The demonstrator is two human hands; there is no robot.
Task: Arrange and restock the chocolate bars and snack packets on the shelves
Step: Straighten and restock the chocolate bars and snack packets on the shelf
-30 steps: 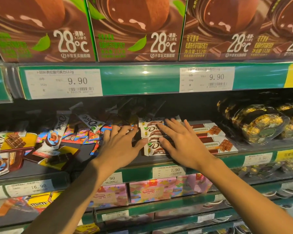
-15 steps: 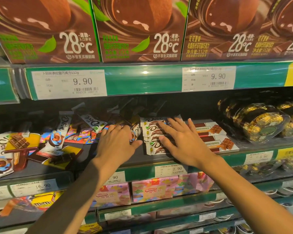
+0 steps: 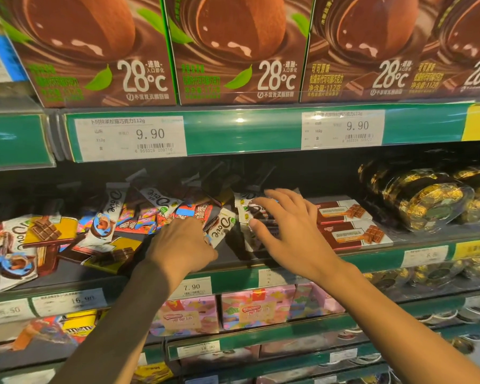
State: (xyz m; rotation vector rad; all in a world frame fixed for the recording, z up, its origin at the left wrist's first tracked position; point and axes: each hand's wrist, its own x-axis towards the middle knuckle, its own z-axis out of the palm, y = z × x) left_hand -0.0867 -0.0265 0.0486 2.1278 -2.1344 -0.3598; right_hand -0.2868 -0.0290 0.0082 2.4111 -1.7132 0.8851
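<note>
Reaching into the middle shelf [image 3: 302,266] with both hands, sorting a jumble of chocolate bars. Left hand [image 3: 182,241] curling down over a white Dove bar [image 3: 219,228] at the edge of the heap, fingers bent and apparently pinching its near end, though the fingertips themselves are hidden behind the knuckles; probably drawing it clear of the red and blue snack packets [image 3: 161,220] it is lying against. Right hand [image 3: 288,225] hovering spread and relaxed, fingers straight, over a short stack of white Dove bars [image 3: 245,214], holding nothing; likely steadying or squaring that stack so the loose bar can join it. Lying flat and tidy just right of the stack, two brown boxed bars [image 3: 352,225], already faced forward, and beyond them gold-foil chocolates [image 3: 427,200] in clear tubs. Sprawling at all angles to the left, more bars on yellow wrappers [image 3: 50,234], not yet straightened, so most of the arranging seemingly still ahead.
</note>
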